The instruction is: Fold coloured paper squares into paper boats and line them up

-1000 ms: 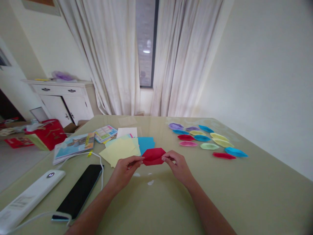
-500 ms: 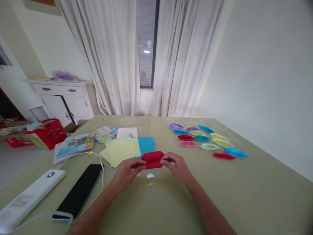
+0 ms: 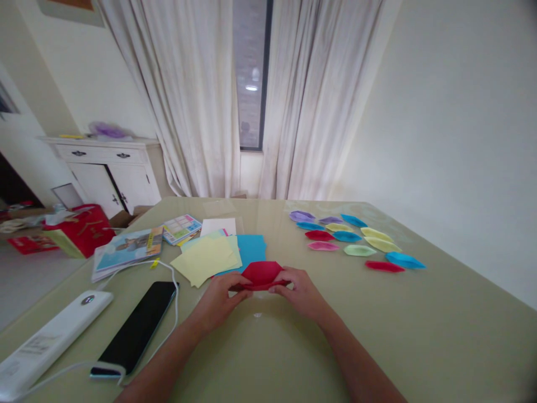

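A piece of folded red paper [image 3: 263, 274] is held above the near middle of the table. My left hand [image 3: 220, 296] pinches its left end between thumb and fingers. At the right end, the thumb and fingers of my right hand [image 3: 298, 288] are closed on it too. The paper bulges into a boat-like shape, its upper edge cut off at the corners. Just behind it lie blue paper sheets [image 3: 251, 247] and fanned pale yellow sheets [image 3: 210, 257]. Several folded paper boats, among them a red one [image 3: 385, 266] and a blue one [image 3: 405, 260], rest to the right.
On the left are a black phone [image 3: 138, 327], a white power bank [image 3: 54, 336] and a white cable [image 3: 175, 296]. Booklets [image 3: 128, 249] lie near the table's left edge. Beyond the table [image 3: 444, 313] hang curtains [image 3: 197, 101]; a wall stands on the right.
The red paper has gone from a flatter strip with a crease to a more opened, rounded shape. My hands have moved slightly closer together, both still holding its ends.
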The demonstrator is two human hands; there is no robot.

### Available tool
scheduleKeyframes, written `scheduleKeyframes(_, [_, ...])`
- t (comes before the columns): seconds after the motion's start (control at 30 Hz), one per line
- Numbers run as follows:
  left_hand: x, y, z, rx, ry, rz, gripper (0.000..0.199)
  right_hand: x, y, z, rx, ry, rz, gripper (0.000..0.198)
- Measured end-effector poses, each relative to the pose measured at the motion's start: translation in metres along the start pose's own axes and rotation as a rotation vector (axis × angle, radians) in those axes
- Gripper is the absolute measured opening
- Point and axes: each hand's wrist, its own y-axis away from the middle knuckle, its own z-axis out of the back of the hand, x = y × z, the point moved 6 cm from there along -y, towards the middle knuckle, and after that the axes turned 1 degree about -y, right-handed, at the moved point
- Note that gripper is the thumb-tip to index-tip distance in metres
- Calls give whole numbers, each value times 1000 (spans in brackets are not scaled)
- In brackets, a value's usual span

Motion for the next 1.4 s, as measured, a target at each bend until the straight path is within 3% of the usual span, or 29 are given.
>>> scheduleKeyframes(0.5, [7,0,-9,47,-98,-37,23,9,2,-15,127,120,127,17])
scheduleKeyframes(0.77, [2,-2,-5,16,-105,-1,24,-7,-1,-3,-27,69,49,12])
scheduleKeyframes(1.23, [10,-1,-5,90,-122,5,30,-8,-2,5,6,17,56,12])
scheduleKeyframes(1.4, [12,-2,4,53,-172,63,30,-11,-2,8,-67,-35,39,16])
